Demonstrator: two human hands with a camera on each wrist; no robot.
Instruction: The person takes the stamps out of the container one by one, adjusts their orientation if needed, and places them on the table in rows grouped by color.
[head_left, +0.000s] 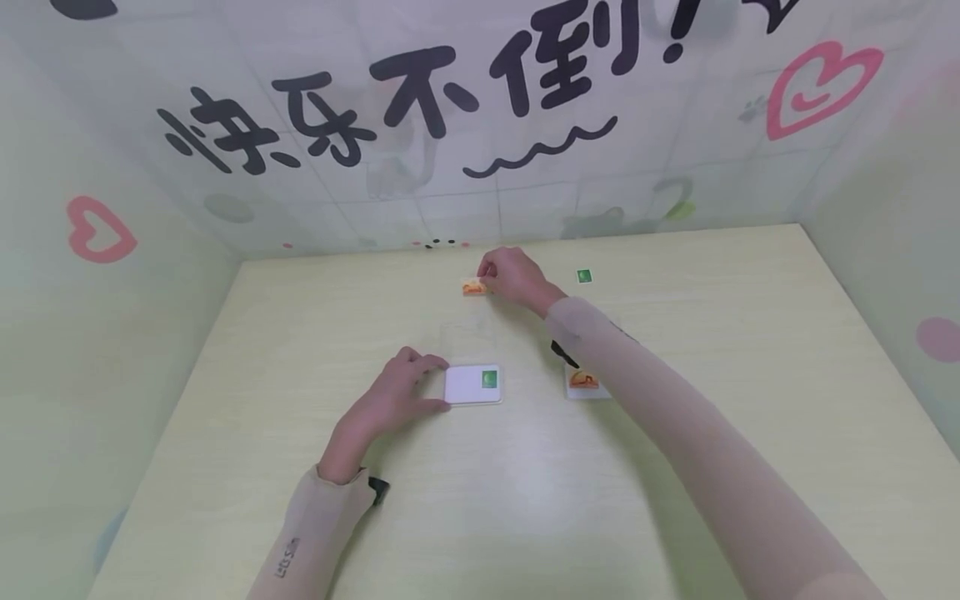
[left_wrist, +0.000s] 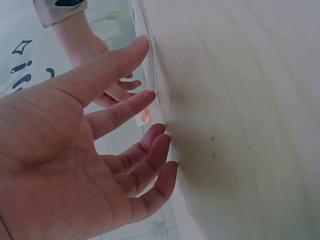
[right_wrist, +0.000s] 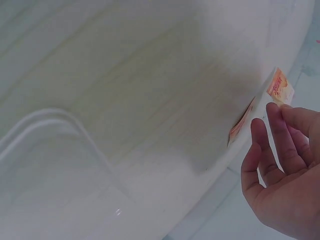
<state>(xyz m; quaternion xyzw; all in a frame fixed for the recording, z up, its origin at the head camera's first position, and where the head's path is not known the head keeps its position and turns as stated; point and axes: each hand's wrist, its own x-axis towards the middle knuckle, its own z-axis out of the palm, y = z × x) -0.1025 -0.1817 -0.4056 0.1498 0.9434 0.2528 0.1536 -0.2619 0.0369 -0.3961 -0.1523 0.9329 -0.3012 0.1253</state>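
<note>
My left hand (head_left: 393,392) grips the left corners of a flat white case (head_left: 463,385) between thumb and index finger; the other fingers are loosely bent in the left wrist view. A small green stamp (head_left: 489,379) lies on the case's right part. From its far edge extends a clear plastic lid (head_left: 467,340), opened flat. Farther back, my right hand (head_left: 517,277) pinches a small orange stamp (right_wrist: 281,87) between thumb and fingertips, raised off the table. Another orange stamp (right_wrist: 242,123) lies just below it in the right wrist view.
A second green stamp (head_left: 584,276) lies at the back of the pale wooden table (head_left: 480,517), right of my right hand. Under the right sleeve, a second white case (head_left: 588,394) bearing an orange picture (head_left: 583,380) is partly hidden. A printed curtain (head_left: 420,192) hangs behind the table.
</note>
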